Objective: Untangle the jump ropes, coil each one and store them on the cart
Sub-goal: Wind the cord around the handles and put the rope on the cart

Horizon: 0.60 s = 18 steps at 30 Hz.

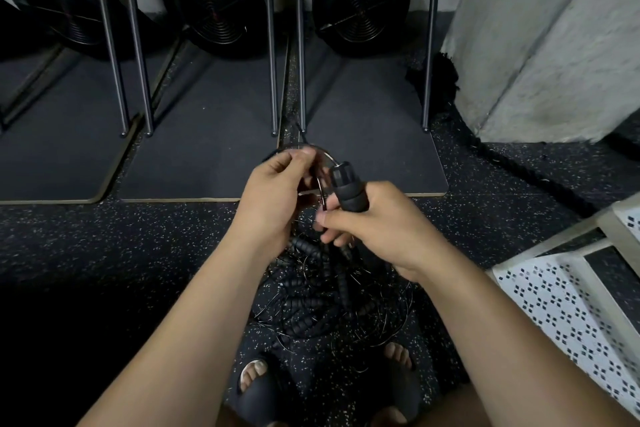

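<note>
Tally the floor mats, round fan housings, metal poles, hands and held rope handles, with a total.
Floor mats: 3
Round fan housings: 3
Metal poles: 5
Hands: 2, left hand pinching a rope cable, right hand
Rope handle held, in the right hand: 1
Total: 14

Our right grip (pixel 374 229) is curled round a black jump-rope handle (pixel 348 189), held upright, while our left grip (pixel 277 194) pinches the thin wire cable (pixel 327 156) that loops just beside the handle's top. Below both, the tangled jump ropes (pixel 329 302) lie on the speckled floor (pixel 104 246) ahead of our sandalled feet (pixel 254 374). The white perforated cart (pixel 561 302) stands to the right.
</note>
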Motion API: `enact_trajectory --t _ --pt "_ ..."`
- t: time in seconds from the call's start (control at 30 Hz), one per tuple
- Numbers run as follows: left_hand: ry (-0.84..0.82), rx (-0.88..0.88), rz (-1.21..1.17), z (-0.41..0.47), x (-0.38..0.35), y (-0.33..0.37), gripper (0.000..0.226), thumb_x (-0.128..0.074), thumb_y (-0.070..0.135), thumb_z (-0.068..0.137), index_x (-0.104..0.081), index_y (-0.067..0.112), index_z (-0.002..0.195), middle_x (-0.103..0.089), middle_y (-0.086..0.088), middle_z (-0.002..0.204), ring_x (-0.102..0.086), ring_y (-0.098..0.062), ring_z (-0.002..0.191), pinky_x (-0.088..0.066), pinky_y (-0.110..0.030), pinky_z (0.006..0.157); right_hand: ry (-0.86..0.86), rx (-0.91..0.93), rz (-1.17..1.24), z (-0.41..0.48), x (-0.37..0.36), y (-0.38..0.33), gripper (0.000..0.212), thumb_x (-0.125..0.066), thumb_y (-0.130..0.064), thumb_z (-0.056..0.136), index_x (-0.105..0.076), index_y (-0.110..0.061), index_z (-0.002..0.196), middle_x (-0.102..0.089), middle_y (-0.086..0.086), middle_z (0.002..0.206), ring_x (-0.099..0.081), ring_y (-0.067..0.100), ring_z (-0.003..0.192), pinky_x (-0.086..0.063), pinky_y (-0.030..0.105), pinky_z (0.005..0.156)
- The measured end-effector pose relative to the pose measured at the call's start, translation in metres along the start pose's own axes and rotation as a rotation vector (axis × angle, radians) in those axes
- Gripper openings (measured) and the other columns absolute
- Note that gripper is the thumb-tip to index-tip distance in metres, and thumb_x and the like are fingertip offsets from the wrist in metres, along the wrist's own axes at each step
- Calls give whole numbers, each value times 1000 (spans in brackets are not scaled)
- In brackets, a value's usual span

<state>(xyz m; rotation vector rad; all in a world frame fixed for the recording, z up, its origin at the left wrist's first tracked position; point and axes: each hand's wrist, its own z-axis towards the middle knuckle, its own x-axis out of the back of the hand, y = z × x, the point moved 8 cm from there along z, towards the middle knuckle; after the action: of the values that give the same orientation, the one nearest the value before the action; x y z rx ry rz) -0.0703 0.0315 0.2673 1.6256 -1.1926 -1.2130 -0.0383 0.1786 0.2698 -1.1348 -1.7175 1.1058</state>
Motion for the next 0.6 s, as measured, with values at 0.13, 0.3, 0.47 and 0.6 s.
enact_trajectory --t 0.13,0.3,0.47,0.6 --pt "-118 122 156 2 -4 -19 33 -59 40 108 -77 14 100 -70 -5 84 -63 -21 74 -52 -35 68 37 75 173 -1 14 -16 17 -73 -2 97 -68 12 105 -79 22 96 -73 23 76 -57 27 68" --pt "-355 83 428 -15 -34 -27 29 -50 36 113 -74 19 109 -80 0 97 -72 -13 90 -48 -36 83 236 101 504 -3 53 -27 8 -74 -4 95 -69 -8 90 -78 18 92 -68 21 72 -56 26 59" --pt "-465 23 541 -22 -45 -34 28 -59 39 110 -77 20 101 -79 3 96 -69 -13 93 -55 -50 96 358 117 637 -1 83 -21 8 -74 -6 95 -68 -11 92 -80 15 95 -72 15 74 -55 23 63" --pt "-474 -87 830 -18 -41 -42 17 -66 38 106 -75 29 94 -73 4 88 -62 -6 82 -54 -35 87 393 94 716 2 95 -13 8 -76 -7 94 -69 -10 95 -80 18 100 -74 16 77 -57 23 65"
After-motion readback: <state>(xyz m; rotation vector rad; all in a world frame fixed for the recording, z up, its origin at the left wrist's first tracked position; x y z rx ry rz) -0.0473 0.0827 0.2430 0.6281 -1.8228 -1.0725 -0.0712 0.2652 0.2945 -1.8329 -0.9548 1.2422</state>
